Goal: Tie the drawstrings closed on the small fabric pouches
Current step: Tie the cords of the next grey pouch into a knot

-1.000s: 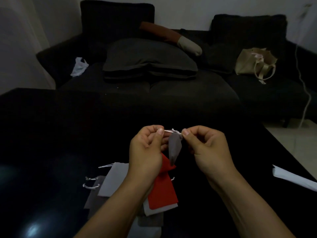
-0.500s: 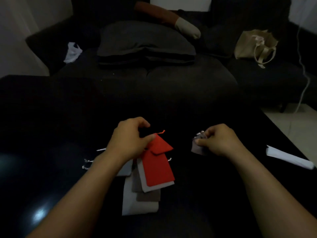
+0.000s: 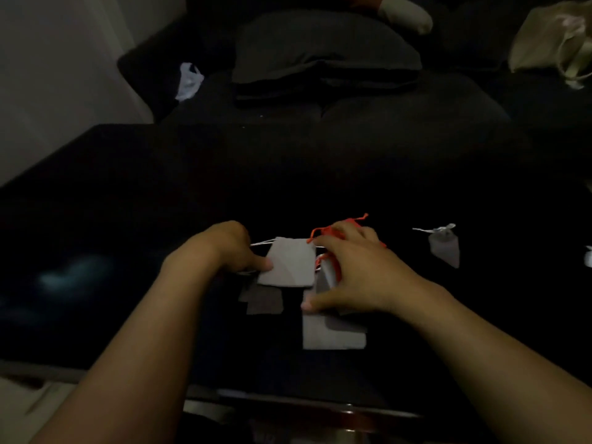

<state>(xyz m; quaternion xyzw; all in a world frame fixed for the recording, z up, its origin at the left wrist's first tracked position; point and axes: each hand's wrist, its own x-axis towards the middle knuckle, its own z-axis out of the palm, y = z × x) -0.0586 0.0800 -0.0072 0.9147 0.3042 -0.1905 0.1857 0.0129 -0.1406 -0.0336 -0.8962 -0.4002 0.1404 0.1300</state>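
A pile of flat fabric pouches lies on the black table (image 3: 128, 219) in front of me. On top is a light grey pouch (image 3: 290, 262) with white strings; my left hand (image 3: 235, 248) pinches its left edge. My right hand (image 3: 355, 270) lies spread over the red pouch (image 3: 331, 233), whose orange strings stick out past my fingers. Darker grey pouches (image 3: 264, 299) and a pale one (image 3: 333, 336) lie underneath. Off to the right, apart from both hands, a tied grey pouch (image 3: 443, 246) rests on the table with its white knot at the top.
A dark sofa with a grey cushion (image 3: 323, 52) stands behind the table. A beige tote bag (image 3: 551, 43) sits at its right, a white cloth (image 3: 189, 80) at its left. Something white (image 3: 588, 256) shows at the right frame edge. The table's near edge runs below my forearms.
My right hand has let go of the tied grey pouch, left at the right, and moved onto the red pouch. My left hand shifted to the light grey pouch. The view tilted down.
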